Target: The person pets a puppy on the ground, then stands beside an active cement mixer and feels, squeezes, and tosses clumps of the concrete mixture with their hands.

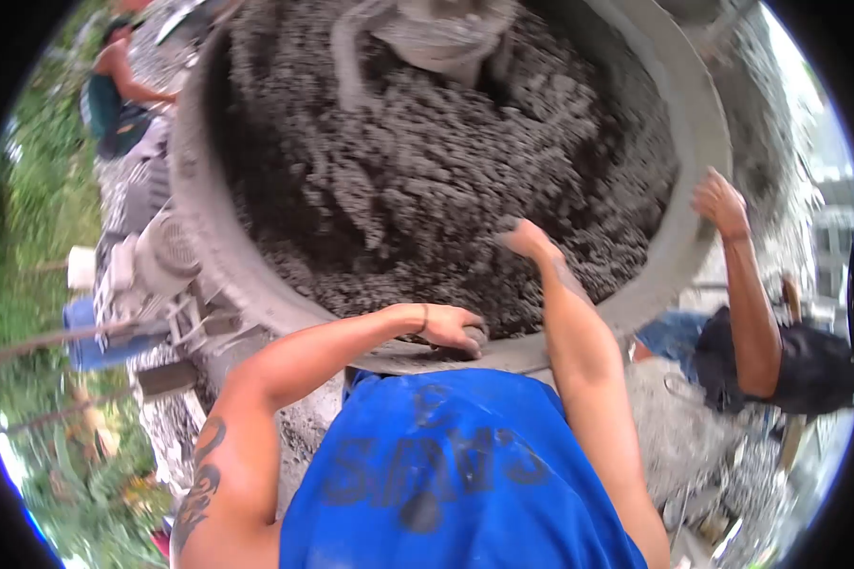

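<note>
A large round mixer drum full of coarse, wet grey concrete mix stands in front of me. At its near rim, my left hand has its fingers curled and grey with mix; whatever lies under them is hidden. My right hand is over the mix, slightly blurred, fingers drawn together and grey at the tips. I cannot make out what it holds, if anything. Above the mix, the coated central mixer hub carries a bent arm.
At right, a co-worker in dark clothing has a hand at the drum's rim. Another person is at the far left. A motor and a blue container stand left of the drum; rubble lies at lower right.
</note>
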`<control>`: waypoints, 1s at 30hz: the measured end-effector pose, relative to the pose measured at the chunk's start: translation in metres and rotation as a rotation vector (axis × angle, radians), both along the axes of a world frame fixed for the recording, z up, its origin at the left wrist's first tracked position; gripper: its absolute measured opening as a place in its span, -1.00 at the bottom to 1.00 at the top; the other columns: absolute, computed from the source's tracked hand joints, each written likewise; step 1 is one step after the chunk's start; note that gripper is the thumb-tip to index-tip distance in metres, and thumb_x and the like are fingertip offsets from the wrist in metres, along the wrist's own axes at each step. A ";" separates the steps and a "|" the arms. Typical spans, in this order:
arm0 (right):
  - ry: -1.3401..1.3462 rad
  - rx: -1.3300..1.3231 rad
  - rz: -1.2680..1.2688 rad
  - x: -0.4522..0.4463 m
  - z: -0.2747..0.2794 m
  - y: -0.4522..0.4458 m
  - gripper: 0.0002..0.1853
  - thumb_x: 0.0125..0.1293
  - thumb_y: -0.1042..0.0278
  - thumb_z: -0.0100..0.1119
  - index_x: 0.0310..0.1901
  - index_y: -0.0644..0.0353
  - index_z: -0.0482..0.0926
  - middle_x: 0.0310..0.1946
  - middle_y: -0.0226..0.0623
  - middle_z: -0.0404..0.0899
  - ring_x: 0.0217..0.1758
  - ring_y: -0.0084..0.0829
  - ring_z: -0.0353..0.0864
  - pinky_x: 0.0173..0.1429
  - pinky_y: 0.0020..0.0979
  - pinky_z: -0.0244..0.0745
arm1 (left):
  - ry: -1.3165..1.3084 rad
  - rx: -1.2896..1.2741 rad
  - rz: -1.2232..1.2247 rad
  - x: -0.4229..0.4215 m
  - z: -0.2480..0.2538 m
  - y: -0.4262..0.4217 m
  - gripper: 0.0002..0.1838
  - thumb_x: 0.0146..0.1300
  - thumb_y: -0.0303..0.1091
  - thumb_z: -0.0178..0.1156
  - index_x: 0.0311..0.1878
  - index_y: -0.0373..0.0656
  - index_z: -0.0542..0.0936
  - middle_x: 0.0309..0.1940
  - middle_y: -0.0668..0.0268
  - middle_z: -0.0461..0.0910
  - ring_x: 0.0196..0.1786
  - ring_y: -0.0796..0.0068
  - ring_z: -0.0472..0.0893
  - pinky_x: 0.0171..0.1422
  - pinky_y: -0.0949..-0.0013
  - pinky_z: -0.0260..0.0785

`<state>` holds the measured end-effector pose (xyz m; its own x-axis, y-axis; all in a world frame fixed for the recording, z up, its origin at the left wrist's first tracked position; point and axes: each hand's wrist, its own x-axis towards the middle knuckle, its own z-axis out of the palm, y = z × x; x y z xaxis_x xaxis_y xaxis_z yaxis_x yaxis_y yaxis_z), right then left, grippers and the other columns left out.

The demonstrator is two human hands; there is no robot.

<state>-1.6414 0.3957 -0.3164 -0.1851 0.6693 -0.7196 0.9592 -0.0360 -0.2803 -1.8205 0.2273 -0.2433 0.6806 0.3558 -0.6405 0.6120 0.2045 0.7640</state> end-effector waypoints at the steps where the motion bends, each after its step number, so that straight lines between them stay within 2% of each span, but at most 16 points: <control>1: 0.148 0.036 0.036 0.009 -0.019 0.001 -0.44 0.15 0.03 0.20 0.10 0.26 0.56 -0.07 0.01 0.65 0.01 -0.16 0.61 0.10 -0.16 0.47 | -0.013 0.032 0.026 -0.006 0.000 0.002 -0.26 0.15 0.00 0.27 0.34 -0.20 0.40 0.16 0.05 0.54 0.16 0.31 0.54 0.24 0.31 0.36; 3: 0.227 -0.007 0.106 0.020 -0.026 0.010 -0.51 0.24 0.01 0.20 0.09 0.18 0.59 -0.14 -0.10 0.68 -0.16 -0.39 0.54 -0.02 -0.18 0.48 | -0.085 0.071 0.234 -0.039 0.025 -0.002 -0.30 0.15 0.01 0.31 0.28 -0.21 0.44 0.07 0.09 0.59 0.10 0.37 0.56 0.20 0.35 0.39; 4: -0.059 -0.064 0.235 0.005 0.006 0.016 -0.54 0.24 0.01 0.19 0.08 0.11 0.61 -0.13 -0.13 0.68 -0.12 -0.38 0.57 -0.03 -0.17 0.49 | -0.155 0.085 0.403 -0.058 0.049 -0.002 -0.32 0.14 0.00 0.33 0.24 -0.22 0.46 0.02 0.11 0.61 0.07 0.39 0.57 0.17 0.36 0.40; 5: -0.012 -0.049 0.455 0.010 0.011 0.030 -0.53 0.24 0.00 0.20 0.07 0.13 0.62 -0.11 -0.16 0.68 -0.13 -0.37 0.59 -0.04 -0.18 0.50 | -0.282 0.168 0.531 -0.079 0.048 -0.006 -0.37 0.15 -0.05 0.35 0.19 -0.23 0.48 -0.03 0.20 0.64 0.00 0.45 0.60 0.14 0.35 0.43; 7: 0.011 0.009 0.471 -0.008 0.051 0.040 -0.51 0.23 -0.01 0.21 0.05 0.18 0.63 -0.09 -0.19 0.68 -0.14 -0.35 0.61 -0.07 -0.22 0.52 | -0.425 0.081 0.902 -0.125 0.074 -0.034 -0.54 0.23 -0.16 0.32 0.10 -0.23 0.55 -0.08 0.32 0.65 -0.06 0.58 0.60 0.02 0.42 0.51; 9: -0.004 0.047 0.304 -0.039 0.098 0.042 -0.51 0.22 -0.01 0.21 0.04 0.21 0.63 -0.08 -0.19 0.67 -0.14 -0.34 0.62 -0.08 -0.25 0.53 | -0.543 0.067 1.289 -0.173 0.102 -0.082 -0.60 0.28 -0.30 0.24 0.15 -0.24 0.51 -0.13 0.29 0.65 -0.09 0.46 0.64 -0.09 0.35 0.57; 12: 0.332 0.247 0.092 -0.073 0.121 0.053 -0.54 0.28 0.09 0.20 0.12 0.21 0.56 -0.28 -0.36 0.62 -0.37 -0.54 0.54 -0.33 -0.43 0.45 | -0.938 0.219 2.032 -0.224 0.102 -0.172 -0.57 0.30 -0.16 0.15 0.15 -0.20 0.48 -0.23 0.21 0.65 -0.31 0.28 0.67 -0.25 0.27 0.57; 15: 0.454 0.195 0.192 -0.125 0.120 0.041 -0.59 0.30 0.12 0.22 0.09 0.18 0.57 -0.41 -0.39 0.57 -0.42 -0.55 0.49 -0.33 -0.44 0.41 | -1.168 0.364 2.235 -0.262 0.037 -0.281 -0.60 0.31 -0.07 0.11 0.06 -0.16 0.54 -0.27 0.24 0.65 -0.31 0.31 0.66 -0.26 0.25 0.55; 17: 0.503 0.035 0.163 -0.159 0.115 0.021 -0.61 0.31 0.13 0.23 0.09 0.16 0.57 -0.41 -0.45 0.57 -0.44 -0.59 0.48 -0.36 -0.47 0.39 | -1.160 0.312 2.718 -0.257 -0.040 -0.349 -0.67 0.35 -0.08 0.06 -0.05 -0.10 0.59 -0.29 0.28 0.65 -0.21 0.33 0.66 -0.20 0.22 0.54; 20: 0.486 -0.077 0.287 -0.204 0.114 -0.019 -0.55 0.31 0.16 0.23 0.17 0.17 0.53 -0.07 -0.32 0.61 -0.07 -0.49 0.56 -0.07 -0.41 0.49 | -0.703 -0.026 3.256 -0.187 -0.147 -0.401 -0.61 0.40 0.04 -0.03 -0.14 -0.05 0.62 -0.24 0.28 0.67 -0.20 0.32 0.64 -0.14 0.21 0.51; 21: 0.476 -0.096 0.331 -0.214 0.106 -0.023 -0.54 0.31 0.17 0.22 0.19 0.16 0.52 0.00 -0.30 0.60 0.01 -0.45 0.55 -0.01 -0.38 0.49 | -0.636 -0.251 3.134 -0.149 -0.192 -0.421 -0.69 0.36 -0.04 0.00 -0.29 0.00 0.60 -0.42 0.34 0.63 -0.42 0.38 0.57 -0.29 0.31 0.47; 22: 0.450 -0.080 0.389 -0.223 0.098 -0.023 -0.54 0.32 0.13 0.18 0.22 0.06 0.50 0.00 -0.39 0.57 -0.11 -0.45 0.55 -0.06 -0.35 0.47 | -0.667 -0.396 2.979 -0.103 -0.220 -0.430 -0.70 0.36 -0.04 0.00 -0.38 0.02 0.56 -0.47 0.36 0.58 -0.49 0.37 0.52 -0.38 0.30 0.42; 23: 0.428 -0.070 0.361 -0.233 0.107 -0.033 -0.54 0.33 0.12 0.16 0.23 0.06 0.50 0.06 -0.35 0.55 0.01 -0.39 0.54 0.01 -0.32 0.46 | -0.550 -0.717 2.840 -0.054 -0.262 -0.440 -0.72 0.35 -0.07 0.03 -0.37 0.01 0.57 -0.47 0.37 0.60 -0.47 0.39 0.54 -0.41 0.28 0.42; 25: 0.468 -0.005 0.376 -0.251 0.121 -0.041 -0.56 0.35 0.19 0.15 0.22 0.13 0.49 0.15 -0.28 0.53 0.15 -0.35 0.51 0.10 -0.32 0.43 | -0.311 -0.960 2.235 0.020 -0.280 -0.445 -0.76 0.29 -0.06 0.09 -0.35 0.04 0.59 -0.47 0.40 0.60 -0.47 0.47 0.55 -0.42 0.31 0.42; 27: 0.556 0.095 0.463 -0.259 0.112 -0.026 -0.59 0.37 0.26 0.15 0.20 0.20 0.50 0.15 -0.28 0.53 0.16 -0.39 0.50 0.11 -0.40 0.42 | -0.346 -1.113 1.929 0.041 -0.284 -0.462 -0.80 0.26 -0.07 0.12 -0.35 0.07 0.60 -0.48 0.43 0.60 -0.48 0.52 0.53 -0.43 0.35 0.40; 30: 0.557 0.080 0.375 -0.282 0.120 -0.010 -0.54 0.35 0.22 0.22 0.23 0.18 0.49 0.11 -0.29 0.54 0.09 -0.49 0.51 0.02 -0.47 0.42 | -0.248 -0.968 2.248 -0.037 -0.307 -0.552 -0.85 0.22 -0.10 0.16 -0.35 0.12 0.62 -0.50 0.48 0.60 -0.51 0.59 0.51 -0.44 0.39 0.38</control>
<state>-1.9238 0.3862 -0.1961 -0.7445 0.5345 -0.4002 0.6140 0.3126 -0.7248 -1.8578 -0.3246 -0.5505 -0.0713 0.1159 -0.9907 -0.9468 0.3048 0.1038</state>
